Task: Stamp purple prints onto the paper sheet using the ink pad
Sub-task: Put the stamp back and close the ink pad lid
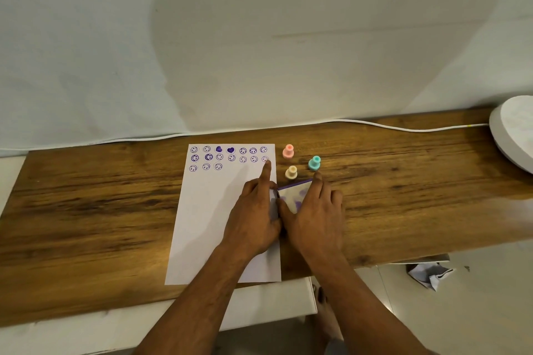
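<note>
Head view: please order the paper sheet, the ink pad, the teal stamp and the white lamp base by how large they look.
1. paper sheet
2. white lamp base, cut off by the frame, so its rank is unsure
3. ink pad, partly covered by both hands
4. teal stamp

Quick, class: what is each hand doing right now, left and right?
Left hand: on the ink pad, index finger extended over the paper sheet.
Right hand: spread on the pad; grip unclear.

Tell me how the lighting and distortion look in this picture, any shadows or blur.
Head view: dim warm light; a big soft shadow on the wall; the table edge bows from the wide-angle lens; the right edge is blurred; the prints on the paper stay readable.
</note>
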`<state>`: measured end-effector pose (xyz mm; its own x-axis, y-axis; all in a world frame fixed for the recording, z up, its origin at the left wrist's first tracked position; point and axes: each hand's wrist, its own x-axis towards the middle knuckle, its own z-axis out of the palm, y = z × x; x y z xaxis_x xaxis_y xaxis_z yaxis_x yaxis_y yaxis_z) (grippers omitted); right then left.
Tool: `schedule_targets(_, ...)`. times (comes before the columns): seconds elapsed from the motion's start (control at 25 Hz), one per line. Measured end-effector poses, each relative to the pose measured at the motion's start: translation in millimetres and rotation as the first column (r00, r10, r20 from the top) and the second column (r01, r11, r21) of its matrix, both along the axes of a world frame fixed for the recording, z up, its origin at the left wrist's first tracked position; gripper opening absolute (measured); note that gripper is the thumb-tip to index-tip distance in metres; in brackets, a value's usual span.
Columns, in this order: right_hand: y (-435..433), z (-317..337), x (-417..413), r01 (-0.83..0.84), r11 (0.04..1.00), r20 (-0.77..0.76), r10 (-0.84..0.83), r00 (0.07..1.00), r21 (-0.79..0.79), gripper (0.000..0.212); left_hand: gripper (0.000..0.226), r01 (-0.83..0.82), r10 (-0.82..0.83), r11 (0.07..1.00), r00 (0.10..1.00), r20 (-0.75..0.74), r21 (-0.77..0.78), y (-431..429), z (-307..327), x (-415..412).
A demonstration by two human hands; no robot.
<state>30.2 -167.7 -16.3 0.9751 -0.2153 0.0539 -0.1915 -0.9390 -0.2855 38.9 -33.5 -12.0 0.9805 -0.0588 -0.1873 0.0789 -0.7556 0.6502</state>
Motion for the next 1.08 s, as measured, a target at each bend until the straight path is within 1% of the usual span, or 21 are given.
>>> schedule_targets(0.08, 2, 0, -1, -0.003, 0.999, -0.022, 0.002, 1.0, -0.045, 0.1, 0.106, -0.006, 0.006, 1.0, 1.0, 0.009, -0.014, 0, 0, -1)
schedule_targets(0.16, 2, 3, 0, -0.004, 0.999, -0.078, 0.002, 0.997, -0.034, 0.104, 0.103, -0.007, 0.008, 1.0, 1.0, 0.023, -0.02, -1, 0, -2)
schedule_targets(0.2, 1, 4, 1, -0.002, 1.0, -0.099, 0.001, 0.995, -0.005, 0.105, 0.103, -0.007, 0.008, 1.0, 1.0, 0.025, -0.022, -3, -1, -2)
schedule_targets(0.24, -2, 5, 2, 0.01, 0.998, -0.108, -0.004, 0.994, 0.055, 0.104, 0.104, -0.008, 0.009, 1.0, 1.0, 0.026, -0.023, -3, -1, -2)
schedule_targets(0.28, -7, 7, 4, 0.04, 0.986, -0.111, -0.022, 0.994, 0.164, 0.1, 0.107, -0.01, 0.011, 1.0, 1.0, 0.027, -0.029, -4, -1, -2)
schedule_targets(0.32, -14, 10, 8, 0.087, 0.945, -0.111, -0.054, 0.992, 0.316, 0.091, 0.109, -0.015, 0.016, 0.999, 0.999, 0.029, -0.042, -3, -2, -2)
schedule_targets(0.36, -22, 13, 13, 0.145, 0.863, -0.12, -0.099, 0.988, 0.484, 0.077, 0.112, -0.021, 0.023, 0.998, 0.999, 0.03, -0.061, -2, -2, -2)
schedule_targets(0.4, -32, 17, 17, 0.2, 0.765, -0.153, -0.133, 0.979, 0.613, 0.062, 0.114, -0.028, 0.03, 0.996, 0.999, 0.03, -0.083, -1, -3, -1)
schedule_targets(0.44, -41, 21, 21, 0.249, 0.684, -0.205, -0.147, 0.968, 0.686, 0.05, 0.115, -0.036, 0.039, 0.993, 0.999, 0.027, -0.109, 1, -3, -2)
schedule_targets(0.48, -49, 23, 23, 0.292, 0.626, -0.256, -0.149, 0.955, 0.724, 0.043, 0.115, -0.046, 0.049, 0.989, 0.999, 0.021, -0.14, 3, -3, -2)
schedule_targets(0.56, -59, 24, 27, 0.356, 0.517, -0.325, -0.153, 0.933, 0.778, 0.034, 0.113, -0.058, 0.059, 0.973, 0.998, -0.004, -0.223, 5, -2, -1)
schedule_targets(0.68, -64, 24, 29, 0.409, 0.375, -0.386, -0.137, 0.912, 0.832, 0.025, 0.11, -0.106, 0.088, 0.927, 0.994, -0.065, -0.36, 6, -1, 0)
schedule_targets(0.8, -66, 26, 30, 0.452, 0.278, -0.423, -0.161, 0.892, 0.848, 0.023, 0.099, -0.198, 0.137, 0.872, 0.977, -0.165, -0.448, 6, 0, 4)
schedule_targets(0.92, -65, 29, 30, 0.481, 0.223, -0.458, -0.146, 0.877, 0.848, 0.028, 0.076, -0.319, 0.25, 0.833, 0.946, -0.207, -0.452, 6, 2, 8)
schedule_targets(1.0, -63, 30, 30, 0.483, 0.234, -0.463, -0.137, 0.876, 0.844, 0.03, 0.064, -0.361, 0.3, 0.83, 0.932, -0.205, -0.425, 5, 2, 7)
schedule_targets(1.08, -62, 29, 29, 0.469, 0.275, -0.451, -0.132, 0.883, 0.839, 0.03, 0.063, -0.361, 0.299, 0.836, 0.931, -0.209, -0.412, 3, 2, 4)
